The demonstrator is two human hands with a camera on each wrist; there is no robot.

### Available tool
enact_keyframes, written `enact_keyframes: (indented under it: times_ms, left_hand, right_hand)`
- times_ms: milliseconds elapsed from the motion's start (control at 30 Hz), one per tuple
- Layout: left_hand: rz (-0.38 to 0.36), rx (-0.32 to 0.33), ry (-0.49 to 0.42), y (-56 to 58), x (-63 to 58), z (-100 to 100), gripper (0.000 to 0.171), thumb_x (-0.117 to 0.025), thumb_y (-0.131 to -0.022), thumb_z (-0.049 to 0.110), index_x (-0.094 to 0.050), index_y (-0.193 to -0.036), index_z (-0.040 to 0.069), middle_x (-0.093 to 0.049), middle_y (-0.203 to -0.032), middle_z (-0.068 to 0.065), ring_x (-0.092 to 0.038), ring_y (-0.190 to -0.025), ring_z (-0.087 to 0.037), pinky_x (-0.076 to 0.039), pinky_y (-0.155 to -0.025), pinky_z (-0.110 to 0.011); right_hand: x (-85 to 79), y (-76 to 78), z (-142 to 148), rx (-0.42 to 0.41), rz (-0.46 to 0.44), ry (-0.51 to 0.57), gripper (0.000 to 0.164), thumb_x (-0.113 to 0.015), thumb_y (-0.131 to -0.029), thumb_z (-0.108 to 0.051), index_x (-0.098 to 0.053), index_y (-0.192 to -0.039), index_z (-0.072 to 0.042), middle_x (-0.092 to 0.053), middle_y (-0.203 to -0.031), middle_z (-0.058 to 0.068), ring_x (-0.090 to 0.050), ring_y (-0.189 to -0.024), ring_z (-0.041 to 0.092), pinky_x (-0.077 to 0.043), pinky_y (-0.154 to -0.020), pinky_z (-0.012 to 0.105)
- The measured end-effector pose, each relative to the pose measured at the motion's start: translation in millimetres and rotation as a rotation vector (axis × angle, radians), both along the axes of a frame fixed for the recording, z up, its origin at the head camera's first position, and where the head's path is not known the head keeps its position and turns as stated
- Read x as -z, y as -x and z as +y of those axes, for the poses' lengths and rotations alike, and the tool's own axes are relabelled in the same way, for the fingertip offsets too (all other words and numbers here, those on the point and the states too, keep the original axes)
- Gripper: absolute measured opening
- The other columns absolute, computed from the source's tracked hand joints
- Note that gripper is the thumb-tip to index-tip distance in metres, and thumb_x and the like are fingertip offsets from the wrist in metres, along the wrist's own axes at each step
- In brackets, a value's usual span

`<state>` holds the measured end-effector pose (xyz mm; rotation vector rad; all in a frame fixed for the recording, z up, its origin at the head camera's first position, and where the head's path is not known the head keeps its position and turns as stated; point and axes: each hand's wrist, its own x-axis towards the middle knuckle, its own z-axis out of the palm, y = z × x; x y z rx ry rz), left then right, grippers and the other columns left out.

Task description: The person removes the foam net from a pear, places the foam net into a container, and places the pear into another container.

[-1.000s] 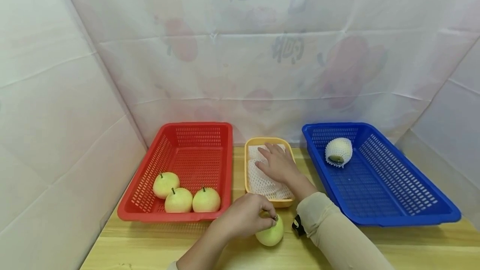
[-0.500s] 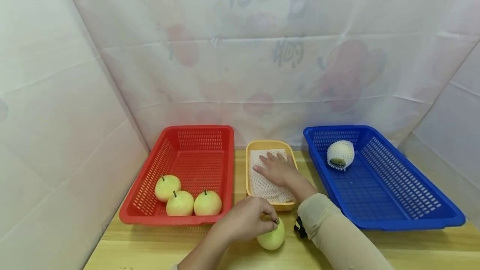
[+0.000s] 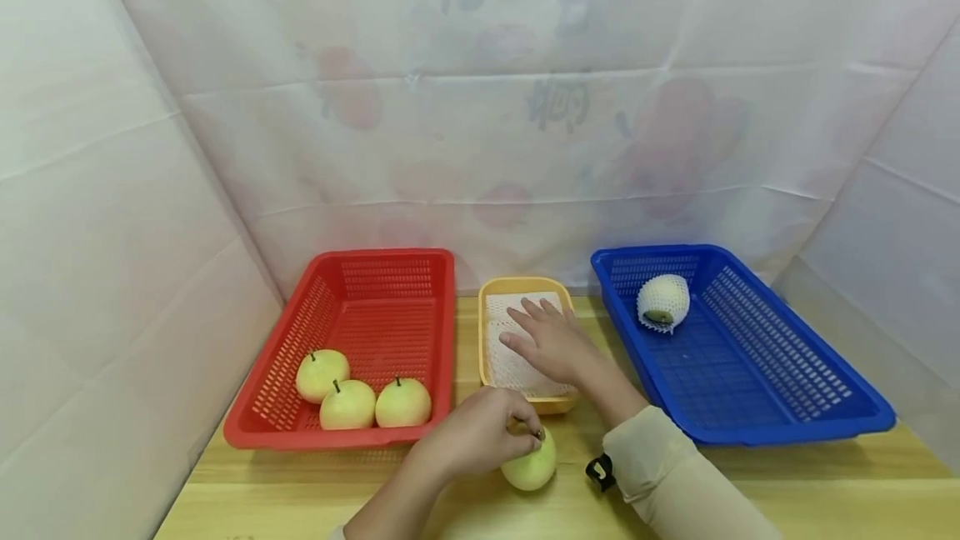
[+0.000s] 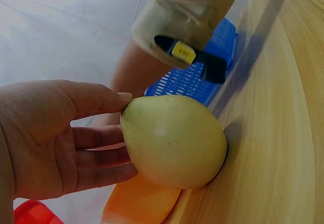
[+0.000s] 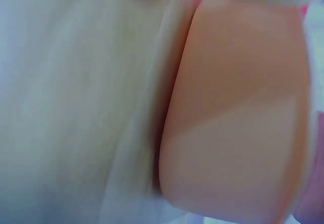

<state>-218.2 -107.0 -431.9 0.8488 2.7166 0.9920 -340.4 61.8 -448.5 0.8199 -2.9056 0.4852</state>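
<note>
In the head view, a pale yellow pear (image 3: 531, 468) stands on the table near the front middle. My left hand (image 3: 483, 433) pinches it at the top by the stem; the left wrist view shows thumb and fingertips against the narrow end of the pear (image 4: 174, 138). Just behind is a small yellow tray (image 3: 483, 336) holding white foam fruit nets (image 3: 512, 369). Over these my right hand (image 3: 551, 346) lies with fingers spread, seemingly touching the top net. The right wrist view is too blurred and close to make out the fingers.
A red basket (image 3: 446, 332) on the left holds three bare pears (image 3: 348, 407). The blue basket (image 3: 757, 432) on the right contains one pear in a foam net (image 3: 663, 303). A black wrist strap (image 3: 600, 472) sits by the right sleeve. White cloth walls (image 3: 517, 148) enclose the table.
My right hand has shifted slightly over the foam nets, which look flatter than a second ago. The left hand keeps its pinch on the pear. The head view has drifted a little.
</note>
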Motion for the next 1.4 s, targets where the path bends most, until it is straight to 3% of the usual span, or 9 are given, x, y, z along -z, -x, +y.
enact_keyframes:
  times_ms: [267, 467, 633, 733, 833, 1033, 1100, 1267, 1400]
  left_hand:
    - [0.014, -0.012, -0.01, -2.4, 1.1, 1, 0.006, -0.077, -0.084, 0.022, -0.076, -0.083, 0.027, -0.066, -0.081, 0.023, -0.059, -0.082, 0.003, -0.047, -0.075, -0.02]
    - [0.017, -0.013, -0.071, -4.0, 9.2, 1, 0.004, -0.077, -0.084, 0.023, -0.076, -0.086, 0.026, -0.067, -0.087, 0.022, -0.06, -0.091, 0.003, -0.049, -0.08, -0.021]
    - [0.006, 0.009, -0.155, -6.4, 18.8, -1, 0.009, -0.073, -0.088, 0.025, -0.077, -0.096, 0.024, -0.07, -0.096, 0.018, -0.062, -0.098, 0.002, -0.052, -0.086, -0.026]
    - [-0.011, 0.017, -0.176, -9.2, 24.8, -4, 0.018, -0.068, -0.092, 0.032, -0.074, -0.108, 0.027, -0.07, -0.105, 0.017, -0.062, -0.099, 0.001, -0.052, -0.083, -0.025]
    - [-0.028, 0.011, -0.17, -11.1, 30.6, -5, 0.017, -0.063, -0.094, 0.041, -0.072, -0.103, 0.029, -0.069, -0.105, 0.017, -0.063, -0.094, -0.001, -0.051, -0.078, -0.024]
    - [-0.032, 0.004, -0.143, -8.8, 39.1, -8, 0.034, -0.054, -0.095, 0.055, -0.069, -0.118, 0.034, -0.064, -0.126, 0.018, -0.061, -0.112, -0.005, -0.052, -0.092, -0.032]
    - [-0.039, 0.029, -0.15, -7.7, 39.9, -9, 0.039, -0.053, -0.097, 0.053, -0.065, -0.127, 0.032, -0.063, -0.127, 0.016, -0.06, -0.114, -0.005, -0.051, -0.094, -0.031]
    - [-0.096, 0.09, -0.165, -5.7, 38.8, -12, 0.028, -0.053, -0.099, 0.042, -0.067, -0.119, 0.029, -0.067, -0.117, 0.015, -0.061, -0.103, -0.003, -0.051, -0.086, -0.026]
    - [-0.139, 0.131, -0.153, -4.1, 37.9, -14, 0.037, -0.046, -0.102, 0.045, -0.061, -0.13, 0.027, -0.062, -0.13, 0.011, -0.057, -0.119, -0.008, -0.049, -0.096, -0.032]
  right_hand:
    - [-6.1, -44.5, 13, -0.144, 0.038, 0.162, 0.055, -0.049, -0.098, -0.054, -0.058, -0.138, -0.017, -0.053, -0.144, 0.01, -0.044, -0.137, 0.033, -0.032, -0.112, 0.06]
    - [-3.9, -73.7, 24, -0.21, 0.081, 0.317, 0.028, -0.062, -0.096, -0.038, -0.069, -0.116, -0.02, -0.068, -0.118, -0.004, -0.064, -0.111, 0.019, -0.053, -0.092, 0.045]
    - [-2.7, -87.2, 26, -0.338, 0.078, 0.44, 0.007, -0.063, -0.097, -0.03, -0.068, -0.098, -0.025, -0.066, -0.099, -0.014, -0.062, -0.091, 0.004, -0.056, -0.077, 0.032]
    - [-3.8, -94.5, 28, -0.389, 0.094, 0.445, 0.007, -0.064, -0.096, -0.032, -0.065, -0.093, -0.026, -0.061, -0.096, -0.016, -0.06, -0.086, 0.003, -0.055, -0.074, 0.026]
    - [-4.8, -102.5, 31, -0.409, 0.077, 0.43, 0.009, -0.065, -0.095, -0.036, -0.064, -0.094, -0.027, -0.058, -0.095, -0.015, -0.06, -0.085, 0.005, -0.055, -0.073, 0.023]
    - [-3.1, -108.8, 36, -0.436, -0.033, 0.351, 0.023, -0.065, -0.092, -0.045, -0.069, -0.103, -0.025, -0.057, -0.096, -0.013, -0.06, -0.088, 0.005, -0.054, -0.077, 0.026]
    - [-2.5, -108.5, 37, -0.446, -0.052, 0.327, 0.026, -0.067, -0.09, -0.046, -0.07, -0.106, -0.026, -0.056, -0.096, -0.014, -0.058, -0.087, 0.006, -0.053, -0.076, 0.026]
    - [-1.6, -107.4, 41, -0.456, -0.099, 0.304, 0.02, -0.077, -0.084, -0.035, -0.07, -0.102, -0.031, -0.055, -0.096, -0.017, -0.057, -0.086, 0.006, -0.052, -0.076, 0.025]
    - [0.0, -105.1, 43, -0.479, -0.116, 0.307, 0.02, -0.079, -0.082, -0.026, -0.071, -0.099, -0.032, -0.058, -0.093, -0.016, -0.057, -0.084, 0.005, -0.052, -0.073, 0.023]
